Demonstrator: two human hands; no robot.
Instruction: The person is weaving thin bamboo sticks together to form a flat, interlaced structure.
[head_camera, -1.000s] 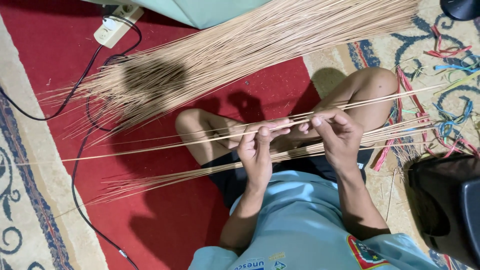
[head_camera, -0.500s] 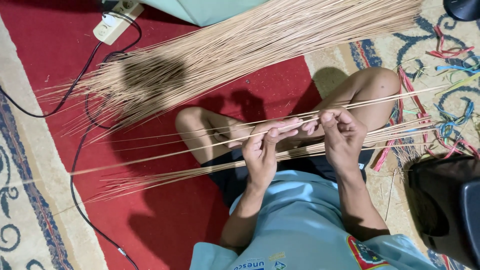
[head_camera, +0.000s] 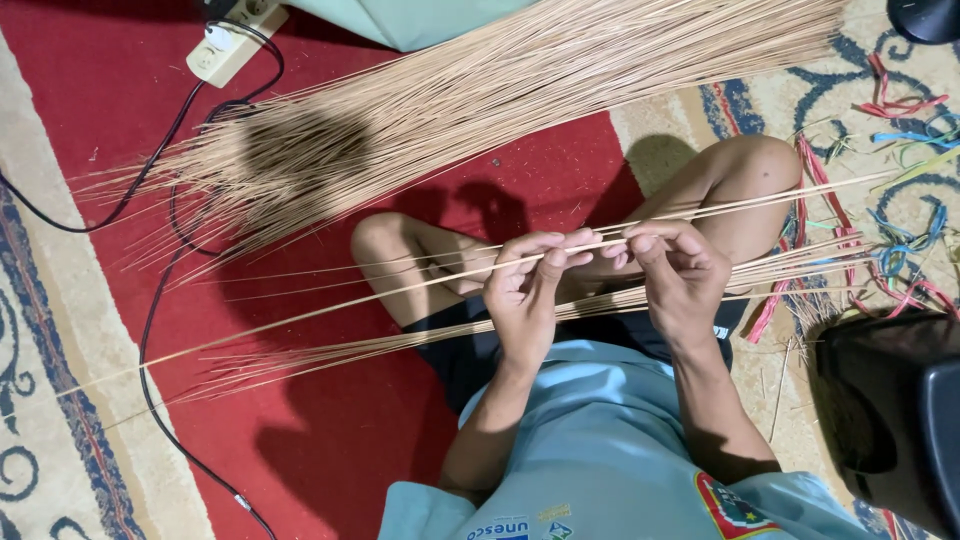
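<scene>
Hands meet over the lap in the head view, both pinching one thin stick (head_camera: 400, 290) that runs from the far left of the rug up to the right past the knee. The left hand (head_camera: 528, 290) closes its fingers (head_camera: 560, 245) on the stick, thumb under and fingertips on top. The right hand (head_camera: 683, 280) grips the same stick just beside it, its fingers (head_camera: 655, 238) curled down over it; the two hands nearly touch at the fingertips.

Under the hands a small bundle (head_camera: 330, 350) of the same pale sticks lies across the thighs, fanned at its left end on the red rug (head_camera: 330, 440) and reaching past the right knee. Beyond the knees a big pile (head_camera: 480, 100) of sticks slants across the rug, spread wide at the left, tight at the upper right.

The person sits cross-legged in a light blue shirt (head_camera: 600, 450) and dark shorts. A black cable (head_camera: 150, 330) loops along the rug's left side up to a white power strip (head_camera: 232, 42) at the top. Coloured strips (head_camera: 900, 105), red, blue and green, lie scattered on the patterned carpet at the right. A dark object (head_camera: 890, 420) fills the lower right corner; what it is cannot be told.
</scene>
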